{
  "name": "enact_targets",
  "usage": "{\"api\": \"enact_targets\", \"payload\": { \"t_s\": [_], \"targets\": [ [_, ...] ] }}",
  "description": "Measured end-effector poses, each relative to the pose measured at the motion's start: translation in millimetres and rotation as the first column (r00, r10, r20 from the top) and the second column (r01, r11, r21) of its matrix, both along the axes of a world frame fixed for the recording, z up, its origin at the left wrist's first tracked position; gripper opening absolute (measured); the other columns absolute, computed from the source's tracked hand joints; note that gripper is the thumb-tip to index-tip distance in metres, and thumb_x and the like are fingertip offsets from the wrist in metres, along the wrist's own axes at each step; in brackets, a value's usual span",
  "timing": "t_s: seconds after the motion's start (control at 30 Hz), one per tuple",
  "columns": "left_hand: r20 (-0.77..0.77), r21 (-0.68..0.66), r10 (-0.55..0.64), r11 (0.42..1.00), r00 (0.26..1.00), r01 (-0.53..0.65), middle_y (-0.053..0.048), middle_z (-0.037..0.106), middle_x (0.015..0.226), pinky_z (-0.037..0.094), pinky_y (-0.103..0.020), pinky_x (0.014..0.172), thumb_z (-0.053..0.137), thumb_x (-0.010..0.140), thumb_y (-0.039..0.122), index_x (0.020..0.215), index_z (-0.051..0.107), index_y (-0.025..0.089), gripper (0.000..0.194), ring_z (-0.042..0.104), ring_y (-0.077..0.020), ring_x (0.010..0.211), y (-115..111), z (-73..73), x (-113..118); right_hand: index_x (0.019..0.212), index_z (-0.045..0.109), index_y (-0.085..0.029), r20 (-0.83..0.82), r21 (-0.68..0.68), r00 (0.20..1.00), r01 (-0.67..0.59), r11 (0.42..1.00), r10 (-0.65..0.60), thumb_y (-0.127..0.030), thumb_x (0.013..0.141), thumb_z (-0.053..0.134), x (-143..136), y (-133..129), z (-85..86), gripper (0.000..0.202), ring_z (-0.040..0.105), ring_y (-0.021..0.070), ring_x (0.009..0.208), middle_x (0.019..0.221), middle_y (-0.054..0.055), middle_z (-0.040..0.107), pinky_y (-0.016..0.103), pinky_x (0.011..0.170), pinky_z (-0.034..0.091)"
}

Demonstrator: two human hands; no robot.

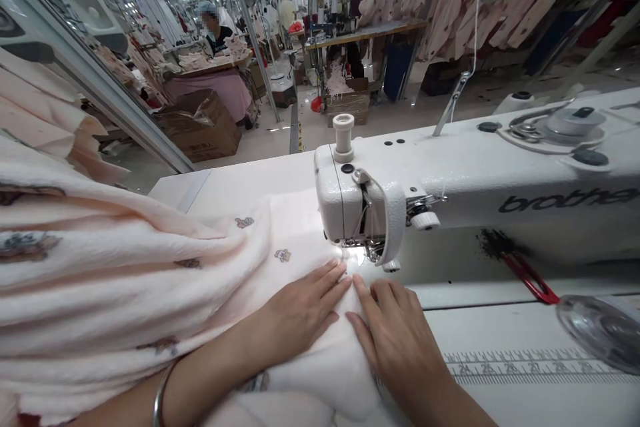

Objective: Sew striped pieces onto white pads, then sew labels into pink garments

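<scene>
Pale pink plush fabric (220, 307) with small printed animal figures spreads over the left half of the view and runs under the needle area of a white sewing machine (360, 200). My left hand (305, 307) lies flat on the cloth, fingers stretched toward the presser foot. Close beside it, my right hand (395, 320) rests at the fabric's right edge, its index finger and thumb apart on the cloth and the other fingers bent. The fingertips of both hands are just in front of the lit needle area. The needle itself is hard to make out.
A brush with a red handle (530, 277) lies under the machine arm. Right of it sits a clear round plastic object (600, 330), near a printed ruler scale (525, 368). Beyond the table stand a cardboard box (205, 130) and a co-worker (217, 30) at another station.
</scene>
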State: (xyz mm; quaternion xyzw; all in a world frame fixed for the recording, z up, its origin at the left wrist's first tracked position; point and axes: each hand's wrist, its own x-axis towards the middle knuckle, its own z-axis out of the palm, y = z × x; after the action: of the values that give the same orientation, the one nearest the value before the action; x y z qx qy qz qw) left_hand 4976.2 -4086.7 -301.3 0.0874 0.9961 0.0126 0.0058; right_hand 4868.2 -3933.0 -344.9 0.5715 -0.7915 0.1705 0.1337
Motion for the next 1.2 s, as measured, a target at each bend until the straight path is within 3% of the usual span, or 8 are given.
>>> {"api": "enact_targets", "payload": {
  "t_s": [0.37, 0.8, 1.2],
  "targets": [
    [-0.004, 0.122, 0.05, 0.991, 0.999, -0.049, -0.019, 0.041, 0.139, 0.04, -0.045, 0.106, 0.04, 0.094, 0.023, 0.132, 0.037, 0.008, 0.042, 0.034, -0.0278, 0.133, -13, 0.1, -5, 0.116, 0.059, -0.006, -0.015, 0.015, 1.0, 0.006, 1.0, -0.006, -0.025, 0.084, 0.055, -6, -15, -1.7, 0.037, 0.047, 0.0287, 0.088, 0.091, 0.013, 0.057, 0.039, 0.075, 0.039],
    [-0.024, 0.073, 0.053, 0.996, 0.998, -0.051, -0.019, 0.037, 0.142, 0.035, -0.041, 0.11, 0.038, 0.095, 0.025, 0.133, 0.037, 0.006, 0.043, 0.03, -0.0266, 0.135, -13, -4.8, -3, 0.115, 0.058, -0.005, -0.037, 0.004, 0.999, -0.001, 1.0, 0.001, -0.026, 0.088, 0.048, -8, -16, -5.3, 0.036, 0.048, 0.0281, 0.084, 0.089, 0.013, 0.057, 0.039, 0.074, 0.039],
    [0.022, 0.104, 0.067, 0.992, 0.997, -0.069, -0.017, 0.039, 0.14, 0.043, -0.045, 0.103, 0.036, 0.095, 0.026, 0.133, 0.037, 0.012, 0.041, 0.035, -0.0281, 0.132, -17, -3.9, -4, 0.119, 0.056, -0.009, -0.019, 0.001, 0.999, 0.03, 1.0, -0.03, -0.028, 0.089, 0.046, -7, -14, -2.8, 0.037, 0.048, 0.0252, 0.085, 0.091, 0.012, 0.056, 0.037, 0.074, 0.041]
  ]
}}
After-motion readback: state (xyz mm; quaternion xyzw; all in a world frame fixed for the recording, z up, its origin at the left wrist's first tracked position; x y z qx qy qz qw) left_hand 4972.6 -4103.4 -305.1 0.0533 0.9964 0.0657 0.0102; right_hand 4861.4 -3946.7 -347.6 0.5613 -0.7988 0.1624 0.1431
